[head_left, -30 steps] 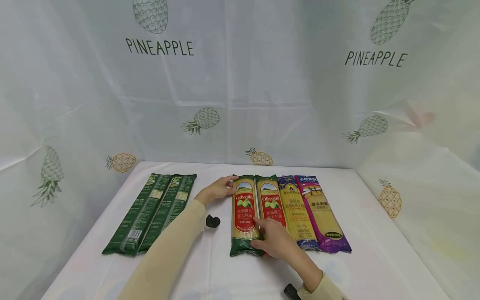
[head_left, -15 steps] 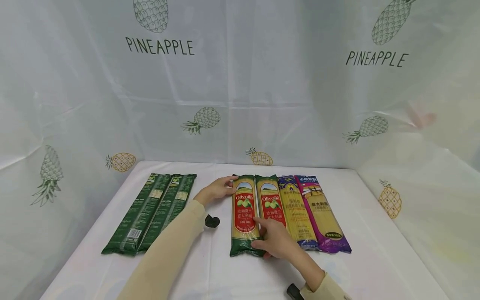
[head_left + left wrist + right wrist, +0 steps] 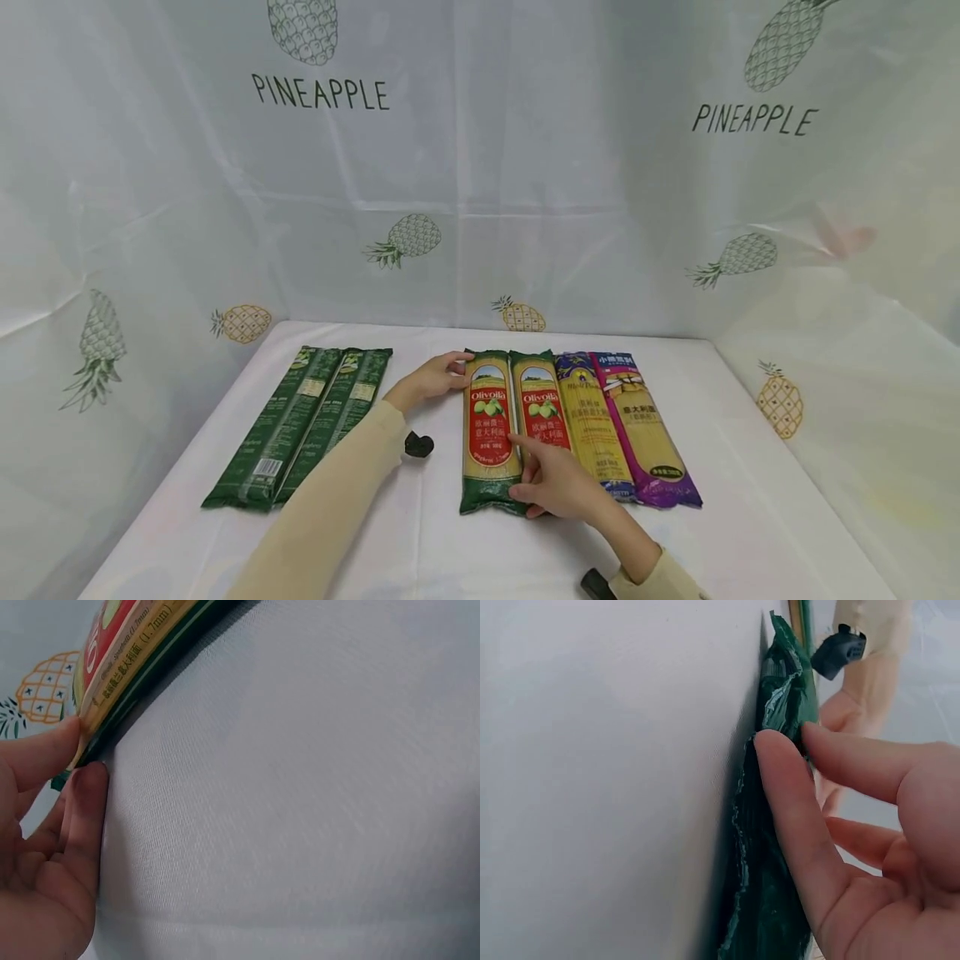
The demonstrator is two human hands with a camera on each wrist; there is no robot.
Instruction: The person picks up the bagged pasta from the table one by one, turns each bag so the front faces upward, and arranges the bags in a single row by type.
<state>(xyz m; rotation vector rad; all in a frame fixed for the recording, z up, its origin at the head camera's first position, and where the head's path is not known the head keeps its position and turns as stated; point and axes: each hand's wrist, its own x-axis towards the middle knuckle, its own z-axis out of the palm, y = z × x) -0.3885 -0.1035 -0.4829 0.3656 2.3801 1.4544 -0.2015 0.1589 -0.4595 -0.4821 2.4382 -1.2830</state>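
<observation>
A green-ended Olivoila spaghetti pack point(image 3: 481, 479) lies face up, its printed front toward me. At its upper left edge, my left hand point(image 3: 433, 379) pinches the wrapper between thumb and fingers; the left wrist view shows this edge of the spaghetti pack point(image 3: 135, 671) close up. My right hand point(image 3: 558, 479) reaches over the lower end of a second Olivoila pack point(image 3: 542, 400). Its extended index finger and thumb touch the first pack's lower right edge. In the right wrist view, the right hand's thumb point(image 3: 791, 795) rests against crinkled green wrapper point(image 3: 780, 690).
Beside these packs lie a yellow and blue spaghetti pack point(image 3: 596, 425) and a purple-edged one point(image 3: 648, 433). Two green packs point(image 3: 277, 433), back side up, lie side by side on the left. White cloth point(image 3: 442, 533) covers the table, with a pineapple-print curtain point(image 3: 525, 208) behind.
My right hand has shifted slightly right and toward me, its thumb sliding to the pack's edge. The left hand has barely moved, and the packs lie where they were.
</observation>
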